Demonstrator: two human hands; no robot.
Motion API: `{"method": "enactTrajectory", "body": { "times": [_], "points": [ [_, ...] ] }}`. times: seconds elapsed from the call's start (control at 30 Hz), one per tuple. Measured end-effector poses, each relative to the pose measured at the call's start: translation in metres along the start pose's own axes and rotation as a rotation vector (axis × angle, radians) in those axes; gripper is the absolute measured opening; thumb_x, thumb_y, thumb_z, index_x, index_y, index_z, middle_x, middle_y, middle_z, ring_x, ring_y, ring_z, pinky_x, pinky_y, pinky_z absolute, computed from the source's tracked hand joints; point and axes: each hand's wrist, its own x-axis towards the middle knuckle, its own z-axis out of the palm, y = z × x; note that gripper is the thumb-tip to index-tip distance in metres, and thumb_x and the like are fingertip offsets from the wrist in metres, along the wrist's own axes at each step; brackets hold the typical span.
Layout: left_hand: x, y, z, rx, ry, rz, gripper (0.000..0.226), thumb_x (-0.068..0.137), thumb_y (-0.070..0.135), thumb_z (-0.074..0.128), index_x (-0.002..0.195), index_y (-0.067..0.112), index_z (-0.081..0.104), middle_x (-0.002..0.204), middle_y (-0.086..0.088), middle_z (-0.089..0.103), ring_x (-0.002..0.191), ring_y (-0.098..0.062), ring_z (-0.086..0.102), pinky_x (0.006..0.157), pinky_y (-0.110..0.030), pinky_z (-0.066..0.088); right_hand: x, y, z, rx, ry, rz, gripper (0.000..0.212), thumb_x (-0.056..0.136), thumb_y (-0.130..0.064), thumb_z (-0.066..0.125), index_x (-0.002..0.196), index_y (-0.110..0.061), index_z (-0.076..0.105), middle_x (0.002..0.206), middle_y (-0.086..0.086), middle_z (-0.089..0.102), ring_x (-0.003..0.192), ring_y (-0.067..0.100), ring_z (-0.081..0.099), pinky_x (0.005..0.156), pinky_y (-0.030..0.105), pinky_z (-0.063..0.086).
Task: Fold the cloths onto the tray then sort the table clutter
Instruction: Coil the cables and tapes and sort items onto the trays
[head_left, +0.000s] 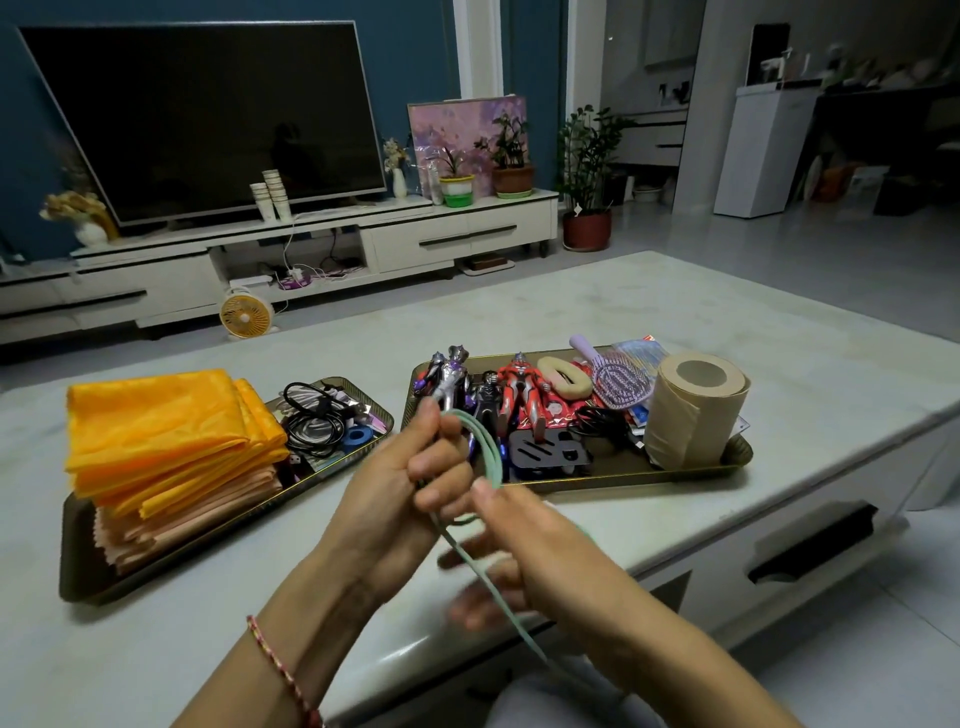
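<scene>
On the table, the folded cloths lie stacked on the tray at left of frame. A clutter tray sits right of centre. At centre, the left hand curls round loops of green cord. The blurred right hand touches the cord, its grip unclear.

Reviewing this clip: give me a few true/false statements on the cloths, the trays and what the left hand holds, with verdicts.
1. The folded orange cloths lie stacked on the left tray. True.
2. The left hand grips a black cable. False: it grips loops of a green cable.
3. The paper roll stands upright on the right tray. True.
4. The purple hairbrush lies on the bare table. False: it lies in the right tray, beside the paper roll.
</scene>
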Motion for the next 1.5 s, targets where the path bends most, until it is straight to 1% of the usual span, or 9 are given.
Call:
{"method": "enactTrajectory", "body": {
  "times": [0.2, 0.43, 0.63, 0.8, 0.9, 0.97, 1.17, 1.33, 1.5],
  "points": [
    [0.007, 0.021, -0.032, -0.277, -0.228, -0.214, 0.032, 0.099, 0.026, 0.040, 0.095, 0.005, 0.063, 0.056, 0.005, 0.033, 0.044, -0.008, 0.027, 0.048, -0.024, 0.027, -0.010, 0.005, -0.026, -0.154, -0.174, -0.071, 0.019, 0.094, -0.018, 0.050, 0.091, -0.012, 0.067, 0.045, -0.009, 0.035, 0.039, 0.002, 0.028, 0.040, 0.013, 0.021],
    [-0.021, 0.034, -0.028, -0.234, -0.441, -0.387, 0.036, 0.104, 0.023, 0.022, 0.109, 0.002, 0.052, 0.067, 0.004, 0.038, 0.047, -0.006, 0.028, 0.056, -0.023, 0.026, 0.010, 0.001, -0.059, -0.708, 0.061, -0.140, 0.021, 0.089, -0.033, 0.059, 0.076, -0.019, 0.070, 0.052, -0.008, 0.050, 0.048, -0.001, 0.041, 0.051, 0.014, 0.034],
    [-0.025, -0.018, -0.014, 0.493, -0.051, -0.124, 0.037, 0.098, 0.026, 0.035, 0.092, -0.001, 0.059, 0.071, -0.011, 0.071, 0.036, -0.013, 0.053, 0.037, -0.019, 0.035, 0.021, -0.017, -0.037, -0.791, 0.476, -0.414, 0.027, 0.081, -0.034, 0.068, 0.064, -0.013, 0.067, 0.049, -0.006, 0.052, 0.050, 0.003, 0.047, 0.049, 0.016, 0.035],
    [-0.007, -0.033, -0.015, 0.330, 0.139, 0.048, 0.040, 0.100, 0.026, 0.033, 0.085, 0.004, 0.062, 0.064, -0.008, 0.065, 0.050, -0.013, 0.057, 0.044, -0.018, 0.043, 0.015, -0.003, -0.003, -0.810, 0.481, -0.581, 0.023, 0.093, -0.026, 0.045, 0.087, -0.017, 0.065, 0.078, 0.002, 0.065, 0.073, 0.019, 0.059, 0.068, 0.037, 0.049],
    [-0.002, -0.037, -0.011, 0.249, 0.117, 0.013, 0.041, 0.101, 0.032, 0.031, 0.097, 0.006, 0.062, 0.089, -0.010, 0.072, 0.080, -0.021, 0.068, 0.073, -0.029, 0.049, 0.010, 0.009, 0.015, -1.111, 0.508, -0.646, 0.037, 0.085, -0.025, 0.038, 0.112, -0.018, 0.063, 0.089, 0.001, 0.065, 0.070, 0.018, 0.062, 0.055, 0.028, 0.045],
    [0.003, -0.034, -0.010, 0.134, 0.130, -0.039, 0.041, 0.101, 0.034, 0.028, 0.100, 0.005, 0.057, 0.088, -0.012, 0.073, 0.076, -0.020, 0.071, 0.072, -0.031, 0.051, 0.007, 0.017, 0.019, -1.262, 0.530, -0.632, 0.051, 0.072, -0.024, 0.046, 0.118, -0.013, 0.064, 0.081, 0.000, 0.067, 0.049, 0.013, 0.059, 0.039, 0.022, 0.038],
    [0.014, -0.009, -0.024, -0.289, 0.096, -0.069, 0.016, 0.085, 0.023, 0.056, 0.072, 0.012, 0.055, 0.045, 0.006, 0.039, 0.037, -0.005, 0.040, 0.038, -0.017, 0.038, -0.005, 0.040, 0.005, -1.397, 0.479, -0.699, 0.037, 0.062, -0.025, 0.060, 0.098, -0.025, 0.069, 0.065, -0.009, 0.051, 0.042, 0.009, 0.044, 0.044, 0.018, 0.018],
    [0.008, -0.007, -0.037, -0.344, -0.217, -0.245, 0.029, 0.098, 0.015, 0.037, 0.084, 0.003, 0.059, 0.059, 0.000, 0.033, 0.053, -0.012, 0.027, 0.058, -0.027, 0.030, -0.011, 0.040, -0.026, -1.331, 0.475, -0.741, 0.002, 0.075, -0.020, 0.065, 0.075, -0.019, 0.063, 0.075, -0.003, 0.047, 0.067, 0.014, 0.044, 0.053, 0.023, 0.035],
    [0.005, -0.018, -0.027, -0.332, -0.306, -0.305, 0.045, 0.102, 0.030, 0.023, 0.079, 0.007, 0.054, 0.058, 0.000, 0.032, 0.053, -0.014, 0.028, 0.059, -0.029, 0.028, -0.011, 0.020, -0.042, -1.336, 0.689, -0.447, 0.040, 0.091, -0.045, 0.042, 0.070, -0.024, 0.069, 0.062, -0.008, 0.056, 0.056, 0.013, 0.049, 0.048, 0.022, 0.028]
  ]
}}
